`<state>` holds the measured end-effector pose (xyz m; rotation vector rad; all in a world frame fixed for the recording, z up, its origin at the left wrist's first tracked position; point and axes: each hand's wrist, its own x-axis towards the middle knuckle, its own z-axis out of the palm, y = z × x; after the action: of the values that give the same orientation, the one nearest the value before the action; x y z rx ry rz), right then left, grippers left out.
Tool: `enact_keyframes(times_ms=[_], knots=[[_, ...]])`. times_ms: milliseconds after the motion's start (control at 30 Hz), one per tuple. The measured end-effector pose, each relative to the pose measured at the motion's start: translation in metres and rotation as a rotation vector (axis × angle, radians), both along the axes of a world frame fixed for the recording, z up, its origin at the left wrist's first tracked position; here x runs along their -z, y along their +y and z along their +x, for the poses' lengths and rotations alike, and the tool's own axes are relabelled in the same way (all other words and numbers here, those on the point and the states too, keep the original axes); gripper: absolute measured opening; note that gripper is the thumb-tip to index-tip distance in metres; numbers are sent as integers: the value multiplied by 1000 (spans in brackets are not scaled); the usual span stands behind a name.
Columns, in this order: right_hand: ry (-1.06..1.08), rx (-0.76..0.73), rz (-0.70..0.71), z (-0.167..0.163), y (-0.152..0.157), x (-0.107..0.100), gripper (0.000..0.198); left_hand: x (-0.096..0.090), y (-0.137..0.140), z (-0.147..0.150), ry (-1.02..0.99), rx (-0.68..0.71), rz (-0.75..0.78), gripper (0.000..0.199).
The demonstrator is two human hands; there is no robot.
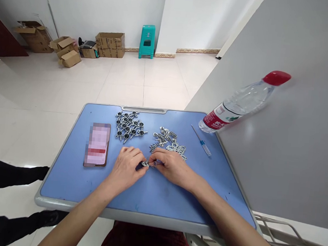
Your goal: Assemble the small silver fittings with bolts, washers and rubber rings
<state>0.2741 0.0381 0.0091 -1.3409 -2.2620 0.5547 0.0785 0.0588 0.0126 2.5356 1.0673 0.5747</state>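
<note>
My left hand (pixel 128 165) is closed in a pinch on a small metal fitting (pixel 145 163) with an upright pin, held just above the blue tabletop. Close against it, my right hand (pixel 173 166) also has its thumb and fingers pinched together at the fitting's right side; what lies between them is mostly hidden. Beyond the hands lie several shiny metal pins (pixel 165 134), a heap of tiny metal pieces (pixel 153 147) and flat oval metal plates (pixel 180 149). Farther left is a group of fittings with round black centres (pixel 129 124).
A phone (pixel 98 146) lies on the left of the table (pixel 110 206). To the right are a screwdriver (pixel 203 143) with a blue clear handle and a red-capped water bottle (pixel 237 104) beside a grey panel. Cardboard boxes (pixel 110 45) and a teal stool (pixel 147 41) stand by the wall.
</note>
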Motion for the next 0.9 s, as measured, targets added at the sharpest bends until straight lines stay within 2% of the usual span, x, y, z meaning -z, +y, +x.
enact_keyframes(times_ms=[200, 467, 667, 767, 900], knots=[[19, -46, -4, 2, -2, -7, 27, 0, -1, 0, 11, -5, -12, 9], [-75, -78, -17, 12, -10, -23, 33, -1, -1, 0, 7, -7, -21, 6], [-145, -126, 12, 14, -12, -21, 39, -2, -1, 0, 9, -5, -23, 7], [-120, -116, -2, 14, -13, -23, 32, -3, -1, 1, 19, -4, -32, 8], [44, -17, -56, 15, -15, -39, 19, -4, -1, 1, 31, -4, -26, 10]])
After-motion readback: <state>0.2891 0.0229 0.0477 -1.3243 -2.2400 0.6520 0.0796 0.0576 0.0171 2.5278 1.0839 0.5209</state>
